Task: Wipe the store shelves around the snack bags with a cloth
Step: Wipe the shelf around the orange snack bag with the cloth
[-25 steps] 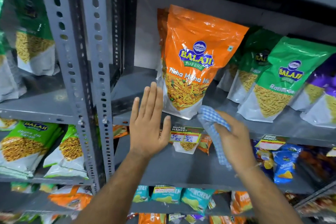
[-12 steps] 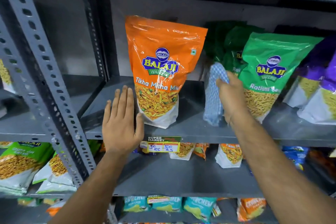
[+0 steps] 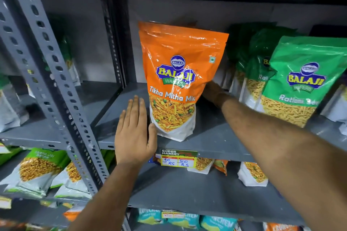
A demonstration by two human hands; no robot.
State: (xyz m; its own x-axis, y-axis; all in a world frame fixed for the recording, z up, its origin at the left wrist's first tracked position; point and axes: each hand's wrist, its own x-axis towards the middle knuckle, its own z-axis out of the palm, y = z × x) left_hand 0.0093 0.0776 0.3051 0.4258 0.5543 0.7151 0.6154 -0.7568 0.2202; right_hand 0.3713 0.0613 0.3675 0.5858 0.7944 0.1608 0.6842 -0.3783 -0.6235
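Observation:
An orange Tikha Mitha Mix snack bag (image 3: 178, 73) stands upright on the grey metal shelf (image 3: 216, 137). My left hand (image 3: 134, 133) lies flat and open at the shelf's front edge, just left of the bag, with its thumb touching the bag's white base. My right hand (image 3: 213, 93) reaches in behind the bag's right side. Its fingers are hidden behind the bag, and so is the blue checked cloth it carried in. Green Ratlami Sev bags (image 3: 298, 80) stand to the right of my right forearm.
A perforated grey upright (image 3: 56, 80) runs diagonally at the left, with another shelf bay beyond it. A yellow price tag (image 3: 178, 158) hangs on the shelf's front lip. The lower shelves (image 3: 178, 189) hold more snack bags. A bare stretch of shelf lies left of the orange bag.
My right hand has moved left with the cloth, from in front of the green bags to behind the orange bag, and the cloth has gone out of sight. My left hand has edged up to the bag.

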